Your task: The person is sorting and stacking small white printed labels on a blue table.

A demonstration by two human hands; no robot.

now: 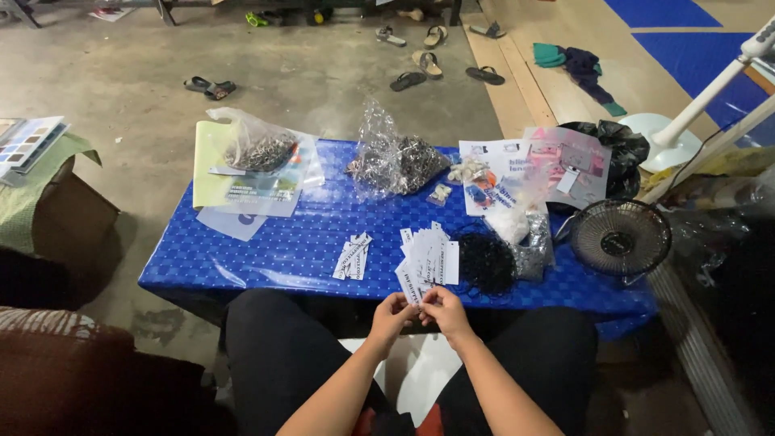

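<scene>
Fingers of the left hand (393, 311) and right hand (443, 311) pinch together on one white paper tag (409, 284) at the near edge of the blue table (266, 250), where it could slip floorward or nudge the tag fan (432, 257) just beyond into the black string bundle (487, 262).

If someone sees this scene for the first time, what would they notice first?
Probably the low table with its bright blue cloth, in the middle of the grey floor. At its near edge, the left hand and right hand meet over a white tag, beside a fanned pile of tags. A small black fan stands at the table's right end.
</scene>
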